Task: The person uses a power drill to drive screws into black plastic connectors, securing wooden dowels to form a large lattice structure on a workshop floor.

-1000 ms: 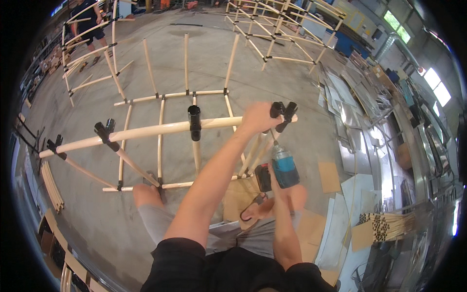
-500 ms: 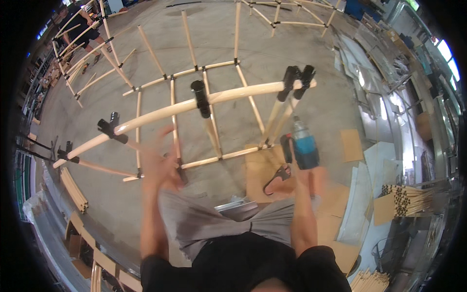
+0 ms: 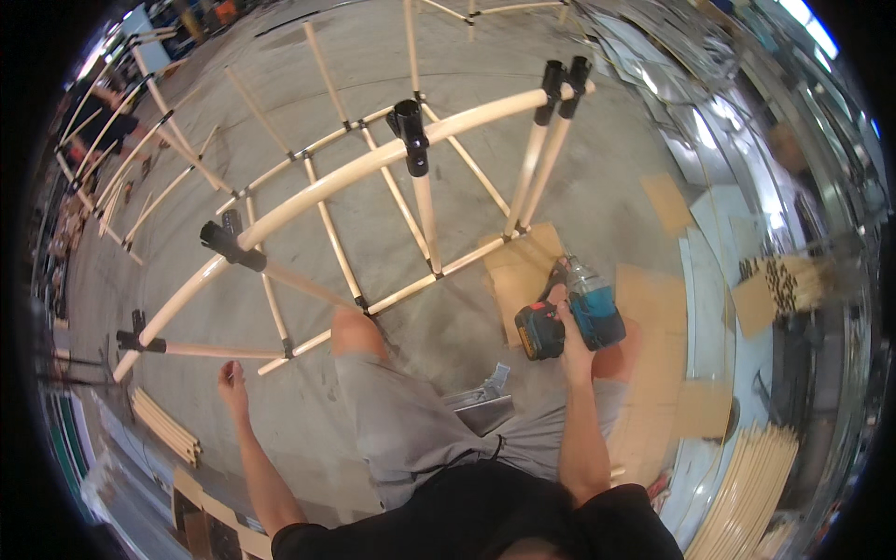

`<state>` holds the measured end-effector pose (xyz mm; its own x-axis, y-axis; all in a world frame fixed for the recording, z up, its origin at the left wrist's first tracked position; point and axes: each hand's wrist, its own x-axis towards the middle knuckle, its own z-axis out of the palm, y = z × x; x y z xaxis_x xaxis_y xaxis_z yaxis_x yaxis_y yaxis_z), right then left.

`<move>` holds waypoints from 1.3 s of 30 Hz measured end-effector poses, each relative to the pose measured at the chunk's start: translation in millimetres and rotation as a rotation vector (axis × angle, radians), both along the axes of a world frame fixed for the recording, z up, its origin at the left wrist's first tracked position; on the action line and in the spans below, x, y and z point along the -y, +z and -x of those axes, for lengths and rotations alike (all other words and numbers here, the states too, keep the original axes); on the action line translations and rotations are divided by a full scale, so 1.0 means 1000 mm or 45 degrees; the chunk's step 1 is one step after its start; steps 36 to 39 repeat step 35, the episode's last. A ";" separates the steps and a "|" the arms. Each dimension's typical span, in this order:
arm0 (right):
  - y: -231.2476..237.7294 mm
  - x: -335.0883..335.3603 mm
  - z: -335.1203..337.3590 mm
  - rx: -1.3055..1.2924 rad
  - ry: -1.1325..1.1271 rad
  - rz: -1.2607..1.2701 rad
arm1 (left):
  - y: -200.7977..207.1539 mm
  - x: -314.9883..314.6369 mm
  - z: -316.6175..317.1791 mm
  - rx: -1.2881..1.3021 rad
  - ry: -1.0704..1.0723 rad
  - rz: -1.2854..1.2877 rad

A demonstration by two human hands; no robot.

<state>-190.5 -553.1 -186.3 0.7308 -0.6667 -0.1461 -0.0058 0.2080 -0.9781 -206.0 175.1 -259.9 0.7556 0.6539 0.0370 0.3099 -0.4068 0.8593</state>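
Observation:
In my right hand (image 3: 572, 341) is a teal and black cordless drill (image 3: 595, 303), gripped by its handle, with its bulky black battery turned to the left. My left hand (image 3: 232, 381) hangs low on the left, fingers curled together, just below a cream pipe (image 3: 219, 352); whatever they pinch, if anything, is too small to make out. Before me stands a frame of cream pipes. Its long top rail (image 3: 345, 175) carries black joints, among them a middle joint (image 3: 410, 138), a left joint (image 3: 231, 245) and an end joint (image 3: 140, 333).
Several loose pipes (image 3: 168, 425) lie at the left, near an open cardboard box (image 3: 201, 509). Flat cardboard (image 3: 644, 345) covers floor on the right, beside bundled pipes (image 3: 747, 485) and metal sheets. A person (image 3: 98, 117) is behind another pipe frame at far left.
My left hand has swung outward to the left and lower, away from the rail's middle. The drill has come lower and tilted, its battery now showing. My view has shifted and turned.

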 end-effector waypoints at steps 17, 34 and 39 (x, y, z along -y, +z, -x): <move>-0.057 -0.128 0.175 -0.136 -0.338 0.577 | -0.011 -0.049 -0.116 0.060 -0.210 0.447; 0.012 -0.213 0.311 -0.035 -0.663 0.495 | 0.253 0.316 -0.102 0.061 -1.364 0.852; 0.017 -0.215 0.321 -0.035 -0.690 0.509 | 0.254 0.336 -0.103 0.095 -1.422 0.863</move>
